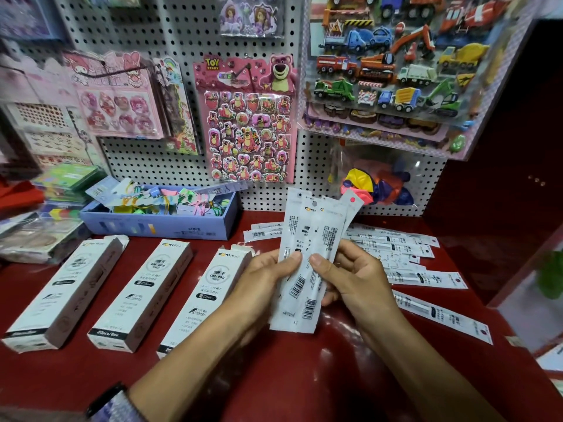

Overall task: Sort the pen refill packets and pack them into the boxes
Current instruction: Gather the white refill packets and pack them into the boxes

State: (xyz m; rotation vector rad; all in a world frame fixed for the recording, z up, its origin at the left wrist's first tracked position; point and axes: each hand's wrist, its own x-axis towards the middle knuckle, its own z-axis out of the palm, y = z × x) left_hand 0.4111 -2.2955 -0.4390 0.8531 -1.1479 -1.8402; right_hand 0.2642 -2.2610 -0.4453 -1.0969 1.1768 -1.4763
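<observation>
Hands (310, 278) thumbs-up around fanned refill packets (307, 254)

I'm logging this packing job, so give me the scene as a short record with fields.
surface: red counter
left hand: grip on held packets
right hand: grip on the same packets
boxes: three white, lying side by side; left box, middle box, right box
loose packets: spread on counter, right of hands
behind boxes: blue tray of trinkets

White pegboard wall (146, 166) behind glossy red counter (289, 376); dark red cabinet (502, 208)
</observation>
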